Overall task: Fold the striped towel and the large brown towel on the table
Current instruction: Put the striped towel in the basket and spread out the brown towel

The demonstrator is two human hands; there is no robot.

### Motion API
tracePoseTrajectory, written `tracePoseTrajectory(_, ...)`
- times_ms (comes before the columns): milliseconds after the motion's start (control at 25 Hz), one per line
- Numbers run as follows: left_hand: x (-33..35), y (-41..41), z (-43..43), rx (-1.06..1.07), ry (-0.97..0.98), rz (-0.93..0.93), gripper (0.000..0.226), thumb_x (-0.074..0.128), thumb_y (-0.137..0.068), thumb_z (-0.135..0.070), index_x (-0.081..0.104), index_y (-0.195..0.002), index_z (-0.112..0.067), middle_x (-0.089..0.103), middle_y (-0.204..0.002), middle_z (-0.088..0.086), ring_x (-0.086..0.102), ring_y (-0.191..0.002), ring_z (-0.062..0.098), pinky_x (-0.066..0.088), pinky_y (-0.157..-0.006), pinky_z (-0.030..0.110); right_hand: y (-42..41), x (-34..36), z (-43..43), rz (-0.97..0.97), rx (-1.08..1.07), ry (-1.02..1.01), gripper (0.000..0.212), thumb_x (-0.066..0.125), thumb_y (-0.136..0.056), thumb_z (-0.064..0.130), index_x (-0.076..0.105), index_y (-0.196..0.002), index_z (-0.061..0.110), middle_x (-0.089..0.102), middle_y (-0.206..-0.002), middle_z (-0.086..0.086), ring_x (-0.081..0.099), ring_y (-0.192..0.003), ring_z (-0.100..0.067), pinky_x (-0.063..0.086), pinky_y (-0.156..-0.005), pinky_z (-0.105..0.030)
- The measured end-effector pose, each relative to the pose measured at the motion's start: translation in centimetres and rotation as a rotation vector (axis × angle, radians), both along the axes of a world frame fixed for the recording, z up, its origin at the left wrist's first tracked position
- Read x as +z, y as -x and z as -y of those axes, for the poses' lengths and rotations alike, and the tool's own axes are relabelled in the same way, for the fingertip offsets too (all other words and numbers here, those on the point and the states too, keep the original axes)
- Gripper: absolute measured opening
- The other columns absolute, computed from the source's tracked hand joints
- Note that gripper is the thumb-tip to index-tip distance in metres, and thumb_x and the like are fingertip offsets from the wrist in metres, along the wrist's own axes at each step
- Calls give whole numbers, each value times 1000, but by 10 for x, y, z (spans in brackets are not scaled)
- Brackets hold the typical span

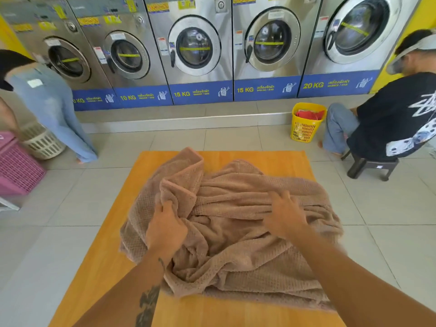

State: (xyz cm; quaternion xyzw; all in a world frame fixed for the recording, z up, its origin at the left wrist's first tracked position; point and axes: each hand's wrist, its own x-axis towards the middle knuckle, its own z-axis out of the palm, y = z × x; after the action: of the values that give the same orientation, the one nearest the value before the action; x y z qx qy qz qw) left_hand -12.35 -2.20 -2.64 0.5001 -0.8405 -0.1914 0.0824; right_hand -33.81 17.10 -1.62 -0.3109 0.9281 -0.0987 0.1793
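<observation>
The large brown towel (236, 232) lies crumpled in a heap across the orange wooden table (99, 279). My left hand (165, 227) grips a raised fold of the towel near its left side. My right hand (283, 213) lies on the bunched folds at the middle right, fingers spread and slightly bent into the cloth. No striped towel is in view.
A row of washing machines (195, 48) lines the far wall. A yellow basket (306, 122) stands on the floor at the right beside a seated person (396, 114). At the left a person (47, 102) stands by a white basket (43, 143) and a pink basket (16, 168).
</observation>
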Motion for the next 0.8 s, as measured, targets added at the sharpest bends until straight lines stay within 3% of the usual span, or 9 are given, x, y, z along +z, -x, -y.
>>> tracePoseTrajectory(160, 5, -33, 20, 12, -97, -182, 29, 48, -90, -7, 44, -116, -20, 51, -93, 5, 50, -63, 21, 37, -46, 32, -79, -17, 48, 246, 307, 74, 74, 52, -82, 24, 27, -150, 35, 24, -156, -1, 26, -142, -35, 36, -110, -52)
tracePoseTrajectory(320, 11, -71, 61, 68, -127, -351, 20, 55, -88, -16, 47, -105, -22, 56, -90, 3, 56, -71, 20, 42, -52, 32, -132, -18, 84, 183, 223, 112, 68, 51, -89, 23, 26, -153, 25, 30, -153, -4, 28, -139, -33, 34, -112, -49)
tracePoseTrajectory(440, 20, -97, 83, -160, -170, -430, 13, 63, -90, -22, 50, -91, -24, 59, -79, -1, 57, -69, 15, 40, -54, 28, -172, 0, 128, 138, 183, 263, 65, 52, -90, 20, 31, -151, 18, 39, -146, -7, 33, -134, -31, 31, -112, -44)
tracePoseTrajectory(560, 25, -114, 101, -395, -285, -441, 5, 58, -98, -25, 55, -100, -29, 62, -92, -11, 59, -83, 3, 51, -72, 28, -207, 14, 168, 218, 52, 367, 59, 54, -81, 29, 43, -138, 19, 50, -127, -5, 43, -120, -30, 39, -102, -46)
tracePoseTrajectory(640, 29, -124, 114, -433, -301, -434, 19, 51, -100, -18, 58, -107, -35, 64, -100, -14, 62, -90, 3, 54, -81, 30, -221, 19, 181, 259, -65, 391, 29, 55, -80, 32, 54, -108, 23, 55, -107, -2, 48, -106, -30, 44, -93, -47)
tracePoseTrajectory(720, 32, -132, 125, -461, -334, -429, 32, 45, -101, -14, 59, -111, -41, 66, -102, -17, 66, -89, 2, 54, -77, 23, -226, 20, 182, 234, -159, 428, 7, 57, -84, 23, 53, -89, 25, 57, -93, 3, 52, -99, -29, 47, -89, -48)
tracePoseTrajectory(800, 32, -133, 132, -480, -375, -421, 39, 40, -102, -10, 59, -114, -41, 67, -105, -19, 65, -91, -4, 47, -74, 12, -225, 21, 180, 210, -214, 537, 28, 62, -80, 20, 51, -104, 30, 57, -102, 5, 55, -101, -24, 50, -87, -48)
